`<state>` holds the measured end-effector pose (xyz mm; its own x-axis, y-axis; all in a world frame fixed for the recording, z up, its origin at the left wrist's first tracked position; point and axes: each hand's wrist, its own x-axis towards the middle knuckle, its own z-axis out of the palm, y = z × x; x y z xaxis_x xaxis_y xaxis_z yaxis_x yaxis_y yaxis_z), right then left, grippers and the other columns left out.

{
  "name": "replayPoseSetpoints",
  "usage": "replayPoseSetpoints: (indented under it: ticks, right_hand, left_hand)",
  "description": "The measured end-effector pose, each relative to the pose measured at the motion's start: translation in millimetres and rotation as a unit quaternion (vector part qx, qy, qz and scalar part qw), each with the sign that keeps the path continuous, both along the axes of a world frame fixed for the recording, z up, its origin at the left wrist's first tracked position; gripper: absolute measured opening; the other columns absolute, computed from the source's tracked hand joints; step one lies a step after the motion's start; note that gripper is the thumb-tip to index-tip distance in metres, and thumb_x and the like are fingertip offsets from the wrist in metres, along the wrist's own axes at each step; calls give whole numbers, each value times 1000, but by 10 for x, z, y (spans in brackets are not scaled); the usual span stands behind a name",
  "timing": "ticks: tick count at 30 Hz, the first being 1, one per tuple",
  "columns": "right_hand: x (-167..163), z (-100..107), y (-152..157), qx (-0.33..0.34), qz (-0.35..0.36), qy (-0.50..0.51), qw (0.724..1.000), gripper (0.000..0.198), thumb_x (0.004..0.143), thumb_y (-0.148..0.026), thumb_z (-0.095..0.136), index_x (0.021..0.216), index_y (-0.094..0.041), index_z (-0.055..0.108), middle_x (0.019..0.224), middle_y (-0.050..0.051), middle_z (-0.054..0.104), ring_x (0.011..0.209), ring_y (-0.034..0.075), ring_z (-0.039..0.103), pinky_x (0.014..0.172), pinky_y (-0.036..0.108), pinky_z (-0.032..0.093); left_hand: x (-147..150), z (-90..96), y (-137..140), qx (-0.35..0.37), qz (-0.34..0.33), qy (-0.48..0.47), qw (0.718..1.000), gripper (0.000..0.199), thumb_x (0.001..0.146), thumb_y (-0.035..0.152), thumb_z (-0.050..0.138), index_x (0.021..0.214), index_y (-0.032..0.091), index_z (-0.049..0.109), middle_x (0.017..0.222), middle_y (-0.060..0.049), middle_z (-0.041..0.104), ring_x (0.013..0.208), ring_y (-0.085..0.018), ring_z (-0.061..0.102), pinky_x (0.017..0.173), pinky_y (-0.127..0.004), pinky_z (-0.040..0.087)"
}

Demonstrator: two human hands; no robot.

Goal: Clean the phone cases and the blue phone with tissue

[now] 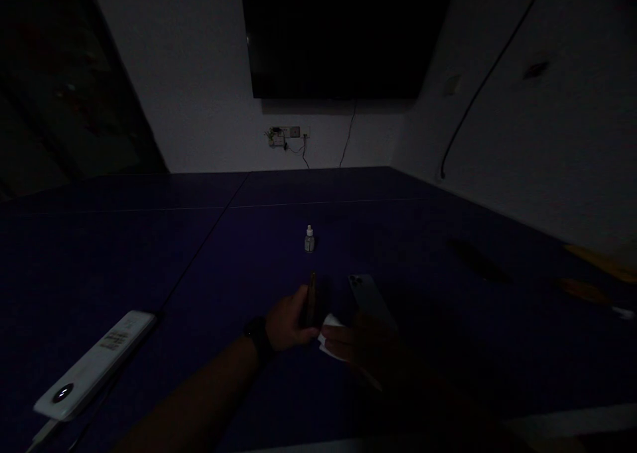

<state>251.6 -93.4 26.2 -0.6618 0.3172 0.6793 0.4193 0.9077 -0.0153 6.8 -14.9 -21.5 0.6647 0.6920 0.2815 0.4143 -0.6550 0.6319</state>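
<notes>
My left hand (286, 322), with a dark band or watch on its wrist, is closed around a slim dark phone (311, 299) held upright and seen edge-on. A folded white cloth or tissue (329, 348) is under the fingers of my right hand (355, 345), close to the phone's lower right. Deep shadow hides most of the right hand and its forearm. Just beyond the right hand lies a pale phone (369, 297), back side up, with its camera lenses at the far end. A small dropper bottle (309, 241) with a white cap stands upright farther off.
The room is very dim. On the blue-purple table (239, 254), a white power bank (99, 367) with a lit display and a cable lies at the left. A dark flat object (478, 259) and an orange item (584, 290) are at the right. A screen (343, 35) hangs above wall sockets (288, 133).
</notes>
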Motion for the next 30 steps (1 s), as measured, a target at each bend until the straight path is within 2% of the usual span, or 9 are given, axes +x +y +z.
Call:
replayPoseSetpoints:
  ticks: [3, 4, 7, 9, 14, 19, 24, 27, 30]
  right_hand:
    - [352, -58, -97, -31, -104, 98, 989, 40, 103, -22, 42, 138, -30, 60, 127, 4, 71, 110, 21, 71, 95, 37, 57]
    - [458, -65, -120, -46, -133, 128, 982, 39, 103, -22, 43, 136, -29, 62, 127, 6, 71, 112, 23, 70, 95, 38, 57]
    - [701, -72, -177, -102, -203, 216, 950, 32, 101, -26, 48, 124, -28, 70, 122, 7, 73, 110, 26, 71, 89, 38, 62]
    - [802, -87, -212, -125, -228, 239, 936, 29, 100, -31, 50, 117, -27, 74, 118, 7, 75, 105, 27, 73, 85, 39, 65]
    - [966, -184, -259, -142, -229, 231, 935, 28, 99, -33, 52, 114, -29, 75, 115, 6, 76, 102, 27, 74, 85, 40, 66]
    - [1115, -238, -168, -177, -229, 201, 936, 28, 100, -36, 51, 116, -30, 74, 119, 5, 75, 106, 27, 73, 89, 42, 64]
    - [1215, -86, 40, -210, -242, 205, 925, 31, 101, -41, 48, 114, -30, 74, 119, 5, 74, 111, 28, 70, 95, 47, 60]
    - [1254, 30, 190, -225, -247, 218, 917, 34, 100, -45, 47, 113, -29, 74, 119, 7, 74, 111, 29, 70, 96, 49, 59]
    - [1298, 84, 344, -229, -255, 222, 913, 35, 100, -48, 49, 113, -27, 73, 120, 9, 73, 111, 29, 70, 97, 49, 58]
  left_hand:
    - [-44, 131, -64, 45, 32, 22, 998, 94, 75, 70, 70, 147, 21, 34, 122, -13, 63, 108, -32, 64, 94, -45, 52]
    - [-50, 193, -81, 57, 23, 29, 998, 95, 74, 68, 72, 148, 22, 35, 128, -14, 59, 115, -33, 60, 98, -46, 50]
    - [-55, 397, -112, 62, -3, 50, 997, 99, 71, 60, 79, 152, 27, 32, 133, -12, 52, 117, -31, 57, 96, -43, 51]
    - [-63, 521, -116, 67, -16, 64, 996, 104, 68, 57, 84, 153, 30, 30, 131, -10, 51, 118, -30, 55, 98, -43, 50]
    - [-149, 721, -71, 91, -63, 133, 985, 95, 66, 50, 88, 145, 30, 41, 129, -9, 55, 116, -29, 55, 101, -44, 48]
    - [-231, 771, 83, 137, -77, 221, 962, 81, 73, 32, 83, 144, 31, 43, 135, -8, 57, 124, -29, 54, 108, -45, 42]
    - [-266, 714, 305, 198, -28, 325, 924, 50, 87, 14, 63, 134, 28, 56, 137, -5, 61, 132, -30, 50, 118, -51, 29]
    - [-300, 681, 409, 212, -6, 351, 912, 50, 91, 7, 54, 135, 30, 56, 140, -4, 60, 134, -29, 49, 118, -51, 27]
    - [-312, 654, 457, 231, -11, 382, 895, 56, 90, 4, 55, 136, 36, 55, 142, 0, 61, 132, -24, 51, 118, -47, 27]
